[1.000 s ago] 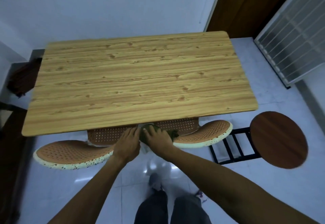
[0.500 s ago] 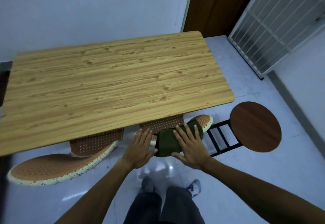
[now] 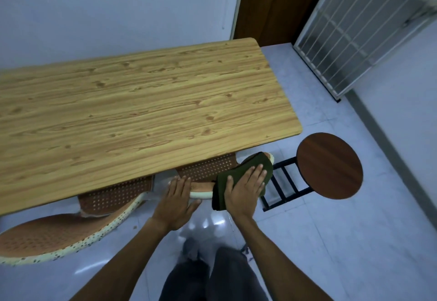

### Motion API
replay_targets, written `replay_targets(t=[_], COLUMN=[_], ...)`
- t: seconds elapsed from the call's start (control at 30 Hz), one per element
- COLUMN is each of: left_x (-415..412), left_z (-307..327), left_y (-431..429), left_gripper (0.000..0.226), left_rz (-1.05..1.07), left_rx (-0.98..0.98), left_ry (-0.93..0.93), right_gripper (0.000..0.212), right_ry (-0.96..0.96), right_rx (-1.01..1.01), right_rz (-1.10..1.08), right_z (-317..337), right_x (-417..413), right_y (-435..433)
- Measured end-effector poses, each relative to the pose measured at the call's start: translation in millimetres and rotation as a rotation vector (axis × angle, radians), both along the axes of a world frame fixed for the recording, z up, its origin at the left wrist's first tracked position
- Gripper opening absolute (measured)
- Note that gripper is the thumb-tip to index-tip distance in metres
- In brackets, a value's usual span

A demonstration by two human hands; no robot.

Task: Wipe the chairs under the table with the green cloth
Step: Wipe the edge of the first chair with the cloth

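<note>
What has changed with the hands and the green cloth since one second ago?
The right hand has slid the green cloth rightward along the chair rim, from beside the left hand toward the chair's right end. The cloth, bunched under the fingers before, now lies spread under a flat palm. The left hand still rests on the rim. The round stool and table stayed put.

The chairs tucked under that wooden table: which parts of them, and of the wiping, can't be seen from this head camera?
- Right chair: the table hides most of it; the green cloth covers its rim's end.
- Left chair: cut off by the picture's left edge.
- Chair legs: none visible.
- Cloth: its middle lies under the right hand.
- Left hand: whether it presses the rim is unclear.
</note>
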State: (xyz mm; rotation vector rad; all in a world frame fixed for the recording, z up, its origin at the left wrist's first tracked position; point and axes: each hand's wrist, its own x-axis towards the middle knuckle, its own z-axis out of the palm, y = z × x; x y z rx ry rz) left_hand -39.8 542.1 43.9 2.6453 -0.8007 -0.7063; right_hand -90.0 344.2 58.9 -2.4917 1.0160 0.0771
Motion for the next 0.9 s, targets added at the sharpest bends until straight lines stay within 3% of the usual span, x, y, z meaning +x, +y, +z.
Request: replay_targets(t=[0.2,0.33,0.6,0.9], left_x=[-1,-9,-12,-17], left_z=[3,3,5,-1], left_y=[-11,-16,-22,-25], left_gripper=[0.117,0.112,0.107,0.088], left_rz=[0.092,0.184,0.226,0.251], left_rx=[0.059,0.040,0.067,0.014], left_ry=[0.014,0.023,0.015,-0.095], right_gripper=[0.075,0.072,0.061,0.019], right_ry=[0.034,-0.033,0.009,0.302], right_rx=[-0.054,0.048,0.422,0.921], right_rz=[0.123,0.137,-0.035,-0.113], right_z=[-13,-15,-13,-22], right_x=[12,20,59,106], right_y=[-66,-98,-156,-209])
